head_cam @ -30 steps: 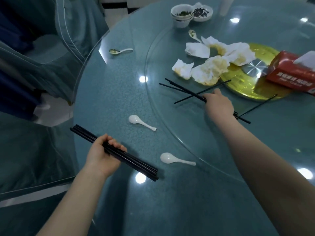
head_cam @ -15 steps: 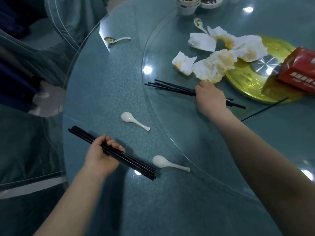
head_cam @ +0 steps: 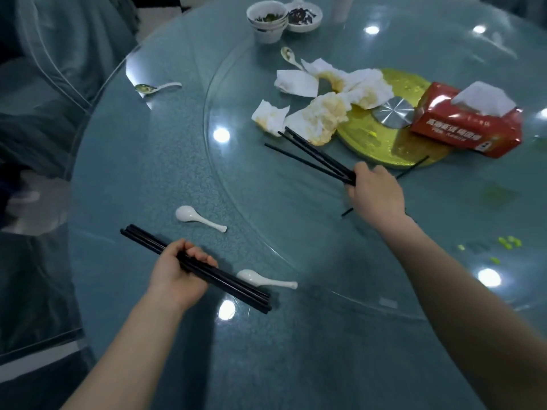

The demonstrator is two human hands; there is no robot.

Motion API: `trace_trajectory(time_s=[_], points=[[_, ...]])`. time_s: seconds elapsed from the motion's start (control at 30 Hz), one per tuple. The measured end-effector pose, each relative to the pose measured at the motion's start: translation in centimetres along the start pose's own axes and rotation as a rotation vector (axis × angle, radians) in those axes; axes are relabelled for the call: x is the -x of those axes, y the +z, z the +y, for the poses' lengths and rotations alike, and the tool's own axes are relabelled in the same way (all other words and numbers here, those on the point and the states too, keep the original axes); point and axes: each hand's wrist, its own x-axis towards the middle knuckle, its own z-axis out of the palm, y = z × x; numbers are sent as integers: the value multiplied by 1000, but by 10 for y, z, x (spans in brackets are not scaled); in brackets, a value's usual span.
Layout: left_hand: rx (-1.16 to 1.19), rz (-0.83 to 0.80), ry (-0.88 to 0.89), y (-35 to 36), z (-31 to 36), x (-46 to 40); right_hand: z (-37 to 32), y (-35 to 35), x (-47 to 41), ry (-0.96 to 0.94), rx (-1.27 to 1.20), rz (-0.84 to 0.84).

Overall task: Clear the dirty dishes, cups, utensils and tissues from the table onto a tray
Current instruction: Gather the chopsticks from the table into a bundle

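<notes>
Nearest: left hand point(head_cam: 177, 273) curled round a bundle of black chopsticks point(head_cam: 225, 284), tips over a white spoon point(head_cam: 263, 280) near the table point(head_cam: 142, 161) edge. Second white spoon point(head_cam: 199, 218) lying in bare space beside the glass turntable point(head_cam: 236, 179) rim. Right hand point(head_cam: 376, 195) gripping fanned chopsticks point(head_cam: 313, 156) above the turntable; count unclear. Beyond: stained tissues point(head_cam: 322, 113), red tissue pack point(head_cam: 464, 125). Far edge: stacked cups point(head_cam: 268, 23), partly cropped.
</notes>
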Motion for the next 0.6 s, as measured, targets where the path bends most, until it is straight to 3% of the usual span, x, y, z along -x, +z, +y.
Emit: trace_trajectory(time_s=[0.13,0.43,0.6], points=[[2,-14,-13,2,-2,4,24,-3,11,19,8,-124],[18,-15,-9,-5,0,8,33,4,30,-116,-24,-214],[25,-4,-5,-9,0,13,22,3,35,-216,123,-198]])
